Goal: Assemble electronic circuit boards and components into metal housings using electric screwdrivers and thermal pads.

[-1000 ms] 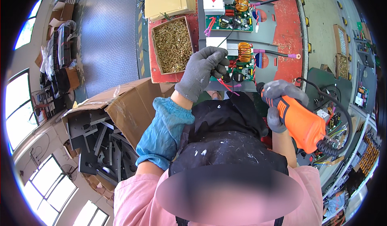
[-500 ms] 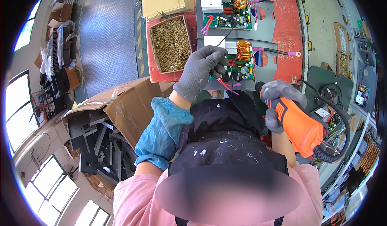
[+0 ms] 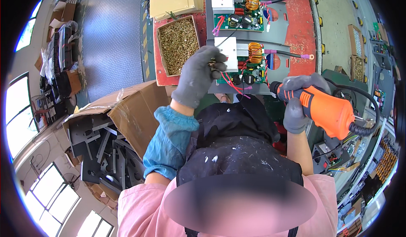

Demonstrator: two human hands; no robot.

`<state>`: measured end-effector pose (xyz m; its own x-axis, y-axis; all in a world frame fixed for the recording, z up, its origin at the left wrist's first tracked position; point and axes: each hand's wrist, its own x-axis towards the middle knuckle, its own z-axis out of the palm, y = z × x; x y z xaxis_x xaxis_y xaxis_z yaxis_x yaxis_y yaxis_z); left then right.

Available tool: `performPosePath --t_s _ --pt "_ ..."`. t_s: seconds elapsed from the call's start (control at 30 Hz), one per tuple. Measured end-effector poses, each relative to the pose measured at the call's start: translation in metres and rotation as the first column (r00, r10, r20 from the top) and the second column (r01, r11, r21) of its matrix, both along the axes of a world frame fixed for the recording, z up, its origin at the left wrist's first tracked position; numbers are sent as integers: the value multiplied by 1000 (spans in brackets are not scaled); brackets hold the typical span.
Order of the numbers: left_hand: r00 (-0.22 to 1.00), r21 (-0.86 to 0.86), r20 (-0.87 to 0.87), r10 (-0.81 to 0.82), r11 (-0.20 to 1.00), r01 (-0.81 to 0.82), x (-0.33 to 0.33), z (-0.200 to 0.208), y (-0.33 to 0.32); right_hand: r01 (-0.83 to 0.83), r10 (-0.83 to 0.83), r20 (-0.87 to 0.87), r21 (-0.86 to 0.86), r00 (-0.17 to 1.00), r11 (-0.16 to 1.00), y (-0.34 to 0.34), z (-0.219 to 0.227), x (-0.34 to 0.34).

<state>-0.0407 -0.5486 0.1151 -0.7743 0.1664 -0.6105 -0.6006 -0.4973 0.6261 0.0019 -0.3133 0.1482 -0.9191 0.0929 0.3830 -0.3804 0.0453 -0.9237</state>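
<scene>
My left hand, in a grey glove, hovers over the left edge of the nearer circuit board assembly, beside its white block. The fingers are curled, with small brass-coloured screws just showing between them. My right hand, also gloved, is closed round an orange electric screwdriver. The tool's black nose points left, near the board's front right corner, and its cord leaves at the right. To the left of the boards stands a carton of small brass-coloured screws.
A second circuit board assembly lies farther back on the red table. Tan sheets are stacked behind the carton. A large cardboard box of dark metal brackets stands at my left. Loose red wires hang off the nearer board's front.
My left hand has drawn back left from over the board, uncovering the white block. My right hand has shifted slightly right and up, and the screwdriver has swung to a flatter angle.
</scene>
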Motion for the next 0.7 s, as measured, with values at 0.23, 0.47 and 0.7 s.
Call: performPosePath --t_s 0.23,0.47,0.7 --pt "949 -747 -37 -314 639 182 59 -60 -17 83 -81 76 -24 994 996 -6 0 -7" --pt "787 -946 272 -555 -4 324 50 -58 5 -2 2 7 -18 1000 1000 3 6 -19" --pt "777 -951 262 -572 -19 307 55 -60 -2 126 -39 607 -101 794 987 38 22 -15"
